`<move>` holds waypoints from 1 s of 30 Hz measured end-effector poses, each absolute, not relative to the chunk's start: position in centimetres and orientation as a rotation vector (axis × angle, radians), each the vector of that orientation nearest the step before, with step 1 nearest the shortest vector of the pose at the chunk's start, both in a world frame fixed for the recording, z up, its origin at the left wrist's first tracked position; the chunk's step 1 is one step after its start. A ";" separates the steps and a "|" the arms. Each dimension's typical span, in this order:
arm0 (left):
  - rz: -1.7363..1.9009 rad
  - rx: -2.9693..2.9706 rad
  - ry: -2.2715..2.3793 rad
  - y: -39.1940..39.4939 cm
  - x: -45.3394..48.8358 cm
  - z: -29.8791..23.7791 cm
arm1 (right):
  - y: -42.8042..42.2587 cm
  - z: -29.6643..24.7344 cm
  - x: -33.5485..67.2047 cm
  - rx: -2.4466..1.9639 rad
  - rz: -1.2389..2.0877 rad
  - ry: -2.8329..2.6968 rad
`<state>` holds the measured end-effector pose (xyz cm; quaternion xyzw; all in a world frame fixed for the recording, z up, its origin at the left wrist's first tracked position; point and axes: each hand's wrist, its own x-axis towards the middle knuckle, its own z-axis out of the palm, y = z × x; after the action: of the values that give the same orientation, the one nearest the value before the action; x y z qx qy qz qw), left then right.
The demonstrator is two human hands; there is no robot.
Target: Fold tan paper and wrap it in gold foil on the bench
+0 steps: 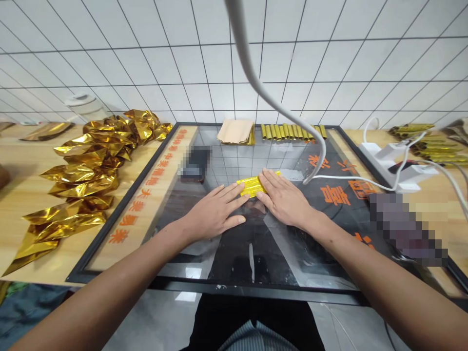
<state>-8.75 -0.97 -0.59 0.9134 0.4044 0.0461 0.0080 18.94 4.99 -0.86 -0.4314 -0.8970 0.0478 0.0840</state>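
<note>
A small folded piece of shiny gold foil paper lies flat on the dark glass panel. My left hand rests with straight fingers on its left end, the thumb apart on the glass. Over the right end lies my right hand, palm down and fingers stretched out, hiding part of the foil. Behind them sits a stack of paper squares, pale on top with gold at its edge. Beside that stack, a row of gold foil rolls lines the panel's back edge.
Folded gold foil shapes pile up on the left. A phone lies on the panel. A thick white cable hangs down in front. To the right are a power strip, more foil rolls and a blurred dark object.
</note>
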 end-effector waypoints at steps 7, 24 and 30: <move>0.106 2.850 1.266 -1.3 -9.2 0.0 | 4.9 -0.7 18.8 -1.281 0.109 -2.679; 0.250 2.819 1.219 0.9 -7.6 1.1 | 4.6 -0.4 18.5 -1.301 0.081 -2.671; 0.237 2.840 1.208 0.6 -8.1 -0.2 | 5.1 -0.8 19.0 -1.283 0.097 -2.668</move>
<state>-8.09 0.61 -0.20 0.9172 0.3902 0.0765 0.0229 19.00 5.14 -0.81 -0.4313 -0.8972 0.0326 0.0897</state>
